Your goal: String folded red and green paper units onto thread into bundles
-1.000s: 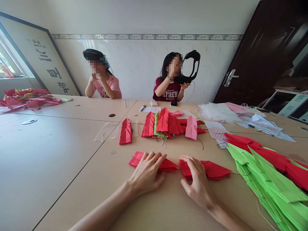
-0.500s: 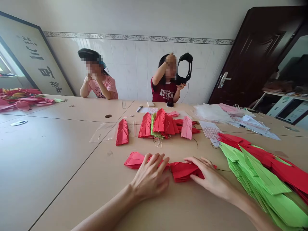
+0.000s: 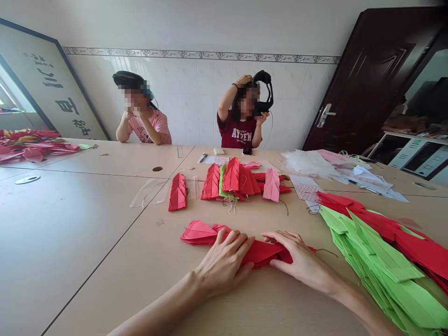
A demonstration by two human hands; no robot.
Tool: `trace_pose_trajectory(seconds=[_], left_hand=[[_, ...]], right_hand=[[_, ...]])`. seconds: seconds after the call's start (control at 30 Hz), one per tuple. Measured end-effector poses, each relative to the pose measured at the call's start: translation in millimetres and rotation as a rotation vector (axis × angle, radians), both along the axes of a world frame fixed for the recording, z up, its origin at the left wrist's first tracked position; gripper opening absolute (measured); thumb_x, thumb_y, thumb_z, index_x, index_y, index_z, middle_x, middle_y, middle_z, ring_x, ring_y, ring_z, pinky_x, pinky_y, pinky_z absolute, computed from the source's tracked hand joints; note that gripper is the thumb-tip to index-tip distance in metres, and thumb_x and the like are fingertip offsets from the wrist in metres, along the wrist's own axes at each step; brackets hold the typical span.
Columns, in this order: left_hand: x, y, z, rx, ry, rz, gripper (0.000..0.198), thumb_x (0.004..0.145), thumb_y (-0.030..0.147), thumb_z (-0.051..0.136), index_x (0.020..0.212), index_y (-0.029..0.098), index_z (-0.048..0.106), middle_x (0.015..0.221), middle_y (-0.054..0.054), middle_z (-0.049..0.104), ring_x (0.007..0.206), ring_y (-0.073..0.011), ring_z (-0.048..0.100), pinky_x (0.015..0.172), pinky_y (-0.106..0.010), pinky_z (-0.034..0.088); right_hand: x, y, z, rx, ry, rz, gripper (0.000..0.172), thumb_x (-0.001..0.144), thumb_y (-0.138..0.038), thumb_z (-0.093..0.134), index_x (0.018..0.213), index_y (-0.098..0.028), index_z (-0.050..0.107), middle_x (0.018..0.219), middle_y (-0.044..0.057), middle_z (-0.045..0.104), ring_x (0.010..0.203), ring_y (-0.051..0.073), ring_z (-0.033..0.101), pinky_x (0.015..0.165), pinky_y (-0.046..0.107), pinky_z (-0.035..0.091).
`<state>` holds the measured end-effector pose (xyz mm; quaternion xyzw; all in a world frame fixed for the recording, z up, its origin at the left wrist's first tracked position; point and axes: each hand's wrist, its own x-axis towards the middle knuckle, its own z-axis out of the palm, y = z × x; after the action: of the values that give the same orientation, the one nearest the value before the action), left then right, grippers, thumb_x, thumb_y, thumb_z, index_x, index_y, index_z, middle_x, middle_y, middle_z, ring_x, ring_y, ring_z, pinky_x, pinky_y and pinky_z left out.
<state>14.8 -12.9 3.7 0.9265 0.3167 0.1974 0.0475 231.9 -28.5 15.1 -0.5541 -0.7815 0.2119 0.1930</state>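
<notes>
Folded red paper (image 3: 261, 254) with layered, pleated edges lies on the table right in front of me. My left hand (image 3: 227, 256) curls over its middle, thumb on the near side and fingers on the far side. At the right end my right hand (image 3: 296, 254) grips it between thumb and fingers. A lighter red fanned piece (image 3: 198, 232) sticks out to the left of my left hand. From beyond my right hand a thin dark cord (image 3: 327, 252) trails onto the tabletop. My palms hide part of the paper.
Finished-looking red folded strips (image 3: 178, 192) and a pink one (image 3: 271, 185) lie farther back. Green folded paper (image 3: 388, 270) is heaped at the right. Plastic bags (image 3: 308, 163) lie behind. Across the table sit two people; one holds a black headset (image 3: 264, 93).
My left hand has shifted right and closed over the red paper, whose two parts now overlap more. My right hand has moved slightly left. The person opposite has moved the headset closer.
</notes>
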Motion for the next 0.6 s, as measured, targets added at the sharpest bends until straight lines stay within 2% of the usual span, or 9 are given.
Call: trace_pose_trajectory(seconds=[0.23,0.43,0.6], left_hand=[[-0.3,2.4,-0.7,-0.02,-0.001,-0.003,0.047,0.081,0.026,0.051,0.127,0.02,0.04,0.114,-0.008,0.054,0.106,-0.0241,0.044,0.091,-0.04,0.033],[1.1,2.9,-4.2,-0.01,-0.014,0.014,0.051,0.077,0.024,0.054,0.126,0.02,0.041,0.111,-0.006,0.054,0.104,-0.023,0.043,0.092,-0.038,0.032],[1.4,3.3,-4.8,-0.005,-0.006,0.012,0.055,0.077,0.024,0.052,0.13,0.019,0.037,0.112,-0.008,0.053,0.105,-0.0242,0.043,0.092,-0.04,0.032]], right_hand=[[3.9,3.9,-0.4,0.017,-0.041,0.052,0.026,0.077,-0.019,0.057,0.1,-0.028,0.064,0.097,0.002,0.065,0.099,0.022,0.056,0.089,0.038,0.042],[1.0,0.2,8.6,0.002,0.009,0.062,0.026,0.082,-0.022,0.054,0.105,-0.029,0.062,0.101,0.001,0.062,0.098,0.019,0.056,0.087,0.033,0.043],[0.2,0.3,9.4,-0.004,0.03,0.071,0.025,0.083,-0.025,0.053,0.106,-0.027,0.062,0.102,0.002,0.06,0.097,0.019,0.055,0.087,0.033,0.044]])
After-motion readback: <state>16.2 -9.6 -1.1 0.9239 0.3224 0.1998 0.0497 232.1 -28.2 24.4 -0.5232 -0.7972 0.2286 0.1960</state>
